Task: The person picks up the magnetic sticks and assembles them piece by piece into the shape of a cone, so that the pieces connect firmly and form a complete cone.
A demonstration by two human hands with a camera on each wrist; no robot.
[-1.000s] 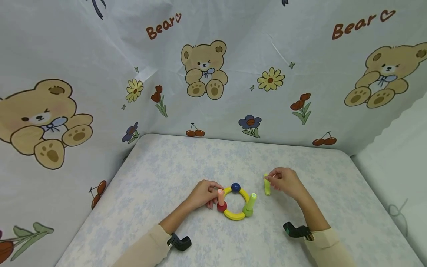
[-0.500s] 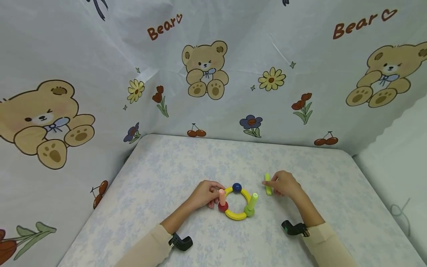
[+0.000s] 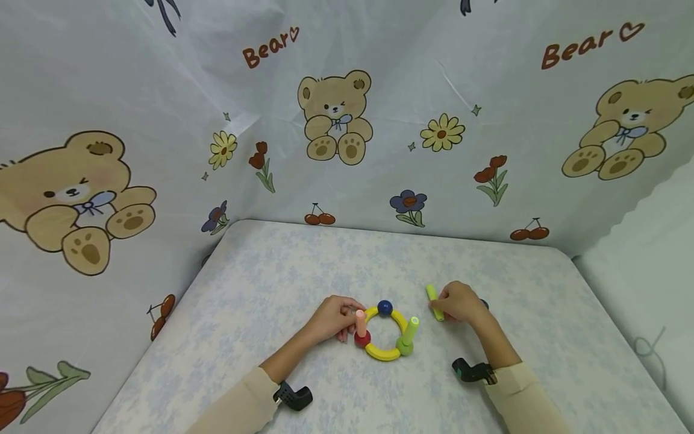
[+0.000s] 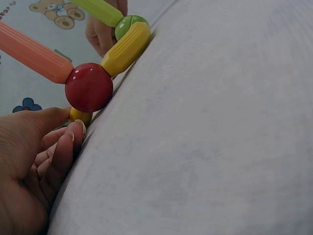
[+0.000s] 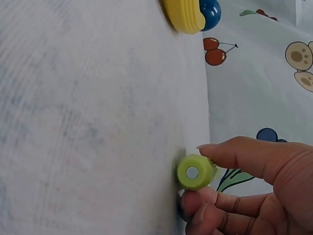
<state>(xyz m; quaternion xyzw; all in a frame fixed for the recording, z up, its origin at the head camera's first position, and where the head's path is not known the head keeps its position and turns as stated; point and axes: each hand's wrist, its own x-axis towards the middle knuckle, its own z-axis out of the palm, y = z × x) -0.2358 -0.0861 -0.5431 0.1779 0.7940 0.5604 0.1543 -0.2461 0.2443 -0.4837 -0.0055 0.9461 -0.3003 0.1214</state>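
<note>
A ring of yellow curved rods (image 3: 383, 354) joined by a red ball (image 3: 362, 339), a green ball (image 3: 404, 346) and a blue ball (image 3: 385, 308) lies on the table. An orange stick (image 3: 360, 323) rises from the red ball; a light green stick (image 3: 412, 329) rises from the green one. With thumb and fingertips, my left hand (image 3: 332, 316) pinches the yellow rod beside the red ball, as the left wrist view shows. My right hand (image 3: 459, 301) holds a separate light green stick (image 5: 192, 172) between thumb and fingers, close over the table right of the ring.
Partly hidden behind my right hand is another dark blue ball (image 3: 484, 303). A patterned cloth (image 3: 347, 181) with bears and flowers hangs along the table's back and left edges. Each wrist wears a black camera, such as the left device (image 3: 293, 396).
My right hand has moved slightly toward me, and its green stick has turned so the far end points left. The dark blue ball behind that hand has come into view. My left hand keeps its place.
</note>
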